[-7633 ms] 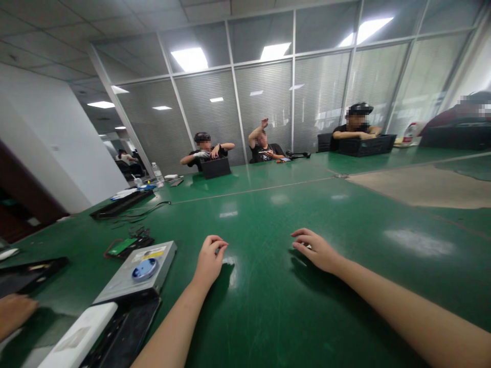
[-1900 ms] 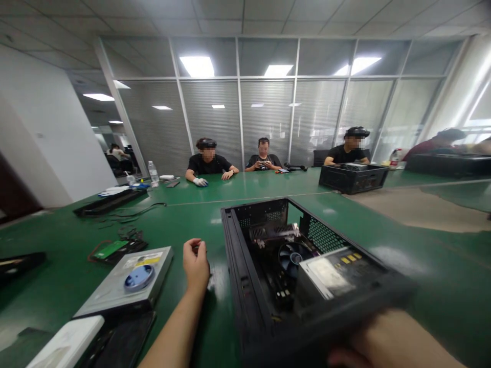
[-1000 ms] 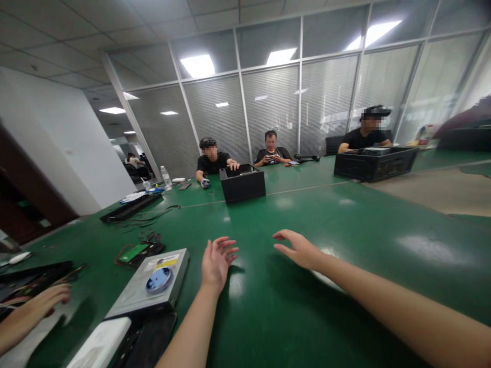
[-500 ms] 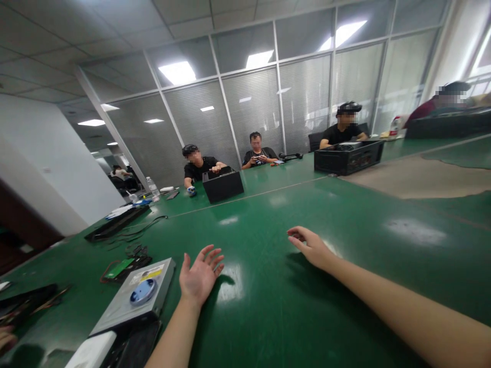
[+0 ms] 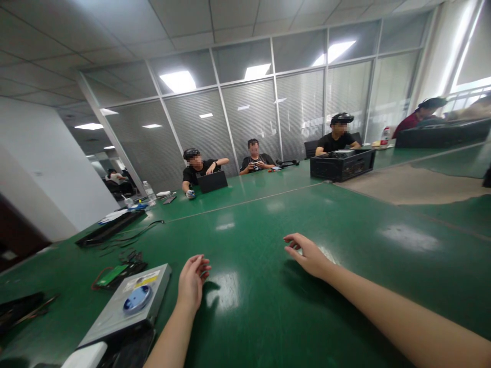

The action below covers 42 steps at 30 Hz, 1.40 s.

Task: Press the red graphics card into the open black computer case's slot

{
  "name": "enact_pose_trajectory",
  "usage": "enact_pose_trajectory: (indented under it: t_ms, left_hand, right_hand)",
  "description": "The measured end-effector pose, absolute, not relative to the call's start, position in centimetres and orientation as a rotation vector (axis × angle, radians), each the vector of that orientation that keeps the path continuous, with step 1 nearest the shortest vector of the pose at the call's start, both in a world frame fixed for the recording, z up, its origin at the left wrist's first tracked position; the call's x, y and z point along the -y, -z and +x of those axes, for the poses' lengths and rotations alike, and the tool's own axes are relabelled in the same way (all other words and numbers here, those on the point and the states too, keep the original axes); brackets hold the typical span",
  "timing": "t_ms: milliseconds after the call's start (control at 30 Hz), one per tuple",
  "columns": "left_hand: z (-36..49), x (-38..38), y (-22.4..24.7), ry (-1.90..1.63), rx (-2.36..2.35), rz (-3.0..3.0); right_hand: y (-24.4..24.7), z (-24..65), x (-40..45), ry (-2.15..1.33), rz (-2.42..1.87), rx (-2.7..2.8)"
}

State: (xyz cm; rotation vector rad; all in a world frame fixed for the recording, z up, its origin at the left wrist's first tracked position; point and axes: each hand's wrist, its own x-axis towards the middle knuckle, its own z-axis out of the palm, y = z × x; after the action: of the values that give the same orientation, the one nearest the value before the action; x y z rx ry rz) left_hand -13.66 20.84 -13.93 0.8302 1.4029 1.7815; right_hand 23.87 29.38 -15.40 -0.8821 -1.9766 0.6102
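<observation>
My left hand [image 5: 192, 278] hovers just over the green table [image 5: 268, 306], fingers loosely curled, holding nothing. It is right beside a grey optical drive [image 5: 128, 305] with a blue round sticker. My right hand [image 5: 309, 254] is stretched forward over the bare tabletop, fingers slightly bent and apart, also with nothing in it. Nothing lies between my two hands.
A white box [image 5: 86, 356] and dark parts sit at the near left. A green circuit board with cables [image 5: 115, 269] lies further left. Across the table, three people sit with a black computer case [image 5: 341, 164] and a black case panel [image 5: 212, 181]. A brown patch [image 5: 414, 189] marks the right side.
The black computer case that was in front of me is gone from my hands. My left hand has turned from palm-up spread to loosely curled. The far person lowered their black case.
</observation>
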Motion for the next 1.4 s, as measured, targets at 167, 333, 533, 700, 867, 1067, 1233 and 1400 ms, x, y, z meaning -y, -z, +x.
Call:
enact_pose_trajectory:
  t_ms: [167, 333, 533, 700, 867, 1067, 1233, 1400]
  left_hand:
    - [-13.3, -20.5, 13.8, -1.537, -2.046, 1.73]
    - [-10.1, -19.3, 11.7, -0.973, -2.423, 2.508]
    - [-8.1, -18.9, 10.9, -0.664, -2.499, 2.718]
    - [-8.0, -18.7, 10.9, -0.669, -2.459, 2.768]
    - [-7.7, -18.7, 10.9, -0.67, -2.419, 2.806]
    - [-7.6, -18.7, 11.0, -0.653, -2.373, 2.795]
    - [-8.0, -18.8, 11.2, -0.653, -2.348, 2.76]
    - [-8.8, -19.2, 11.9, -0.736, -2.293, 2.626]
  right_hand:
    - [15.4, 23.9, -29.4, -0.584, -0.882, 1.991]
    - [15.5, 24.0, -29.3, -0.584, -0.9, 1.999]
    - [15.5, 23.9, -29.2, -0.598, -0.904, 2.005]
    - [15.8, 23.9, -29.3, -0.574, -0.904, 2.017]
    - [16.2, 23.9, -29.6, -0.574, -0.907, 2.022]
    - [16.3, 23.9, -29.7, -0.59, -0.897, 2.017]
    - [16.2, 24.0, -29.7, -0.576, -0.885, 2.005]
    - [16.3, 24.0, -29.7, -0.577, -0.881, 2.004]
